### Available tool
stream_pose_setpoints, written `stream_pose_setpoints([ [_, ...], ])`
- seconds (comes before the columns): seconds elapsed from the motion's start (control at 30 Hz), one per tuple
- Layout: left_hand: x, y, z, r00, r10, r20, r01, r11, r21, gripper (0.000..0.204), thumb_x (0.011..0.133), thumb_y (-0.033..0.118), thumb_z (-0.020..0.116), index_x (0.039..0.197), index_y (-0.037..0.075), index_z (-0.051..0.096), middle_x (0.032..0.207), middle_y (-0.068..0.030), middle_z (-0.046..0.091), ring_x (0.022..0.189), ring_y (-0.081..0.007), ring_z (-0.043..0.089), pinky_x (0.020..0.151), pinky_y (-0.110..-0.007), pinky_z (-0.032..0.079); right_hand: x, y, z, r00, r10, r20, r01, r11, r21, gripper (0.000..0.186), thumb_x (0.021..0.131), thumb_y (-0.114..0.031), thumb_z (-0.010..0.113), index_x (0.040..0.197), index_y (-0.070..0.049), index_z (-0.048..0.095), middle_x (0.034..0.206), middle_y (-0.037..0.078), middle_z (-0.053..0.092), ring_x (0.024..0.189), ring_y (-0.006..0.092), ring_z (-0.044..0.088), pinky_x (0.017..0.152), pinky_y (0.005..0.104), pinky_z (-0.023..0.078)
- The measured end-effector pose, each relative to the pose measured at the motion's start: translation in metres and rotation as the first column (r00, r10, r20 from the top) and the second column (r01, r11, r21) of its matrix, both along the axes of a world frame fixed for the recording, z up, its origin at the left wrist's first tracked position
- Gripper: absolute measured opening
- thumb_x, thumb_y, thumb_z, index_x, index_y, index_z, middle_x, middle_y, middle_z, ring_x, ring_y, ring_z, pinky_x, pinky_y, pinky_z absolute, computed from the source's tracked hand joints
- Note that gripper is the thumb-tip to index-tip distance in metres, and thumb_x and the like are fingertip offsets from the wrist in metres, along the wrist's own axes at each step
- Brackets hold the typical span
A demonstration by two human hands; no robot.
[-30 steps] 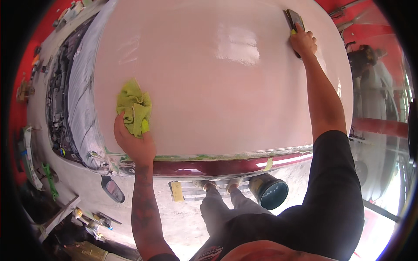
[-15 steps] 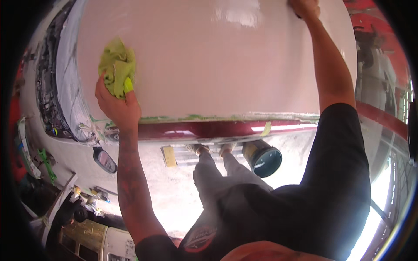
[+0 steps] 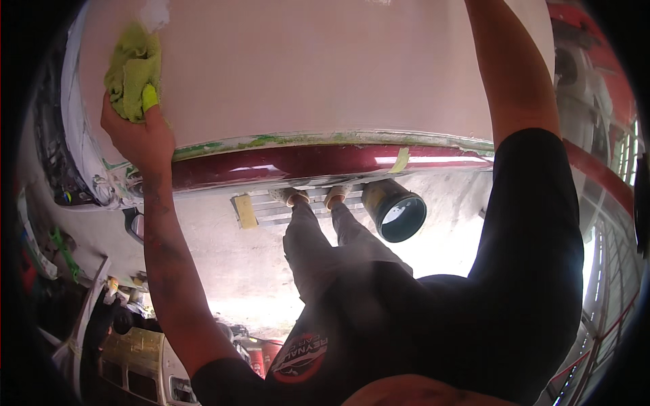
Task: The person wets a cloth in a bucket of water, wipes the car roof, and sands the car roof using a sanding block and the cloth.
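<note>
My left hand [image 3: 139, 139] is closed around a crumpled green cloth [image 3: 132, 71], which lies against the left part of a broad, pale pinkish vehicle panel [image 3: 325, 74]. A bright yellow-green patch shows at the thumb. My right arm [image 3: 518, 74] reaches forward over the panel's right side, and its hand is beyond the top of the picture. Below the panel's near edge, marked by green and whitish streaks, runs a glossy dark red strip [image 3: 298, 162] with a short piece of pale yellow tape [image 3: 401, 160] on it.
My feet rest on a slatted platform [image 3: 264, 210] with a yellow block [image 3: 245, 211] at its left end. Beside it stands a dark bucket [image 3: 409, 220]. A side mirror [image 3: 135, 223] is partly behind my left forearm. Another vehicle [image 3: 132, 362] is at lower left.
My left hand and the cloth have moved left and forward over the panel. My right hand has gone out of view past the top edge. The view itself has shifted too.
</note>
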State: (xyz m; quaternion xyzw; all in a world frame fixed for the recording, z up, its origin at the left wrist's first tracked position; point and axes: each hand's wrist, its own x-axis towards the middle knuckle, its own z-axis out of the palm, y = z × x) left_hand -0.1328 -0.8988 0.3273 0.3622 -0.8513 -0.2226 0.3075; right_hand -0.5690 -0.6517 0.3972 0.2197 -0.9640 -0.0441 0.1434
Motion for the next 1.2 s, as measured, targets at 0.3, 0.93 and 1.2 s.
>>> stream_pose_setpoints([
  [0.3,-0.001,-0.002,0.007,0.995,-0.092,-0.033,0.088,0.990,-0.110,0.063,0.081,0.012,0.066,0.139,0.001,0.042,0.131,-0.0222,0.049,0.120,-0.0425,0.050,0.101,-0.051,0.041,0.051,-0.151,-0.004,0.992,0.123,-0.024,-0.124,0.988,-0.095,0.040,0.095,-0.032,0.049,0.111,-0.002,0.070,0.123,0.020,0.059,0.117,0.0350,0.055,0.093,0.0483,0.048],
  [0.93,0.000,-0.003,0.007,0.992,-0.111,-0.052,0.108,0.992,-0.061,0.063,0.084,0.024,0.065,0.139,0.000,0.043,0.135,-0.0205,0.048,0.124,-0.0420,0.046,0.105,-0.052,0.036,0.080,-0.221,-0.001,0.922,0.380,0.068,-0.375,0.924,-0.076,0.038,0.096,-0.022,0.046,0.130,-0.021,0.062,0.126,0.018,0.057,0.116,0.0342,0.054,0.093,0.0484,0.046],
  [1.2,0.002,-0.006,0.006,0.994,-0.101,-0.052,0.098,0.994,-0.056,0.063,0.085,0.025,0.066,0.139,0.000,0.043,0.136,-0.0211,0.048,0.125,-0.0420,0.046,0.106,-0.051,0.036,-0.031,0.003,0.025,0.952,-0.305,0.031,0.305,0.952,0.022,0.052,0.097,-0.052,0.046,0.147,-0.038,0.043,0.133,0.016,0.054,0.120,0.0395,0.053,0.096,0.0502,0.047],
])
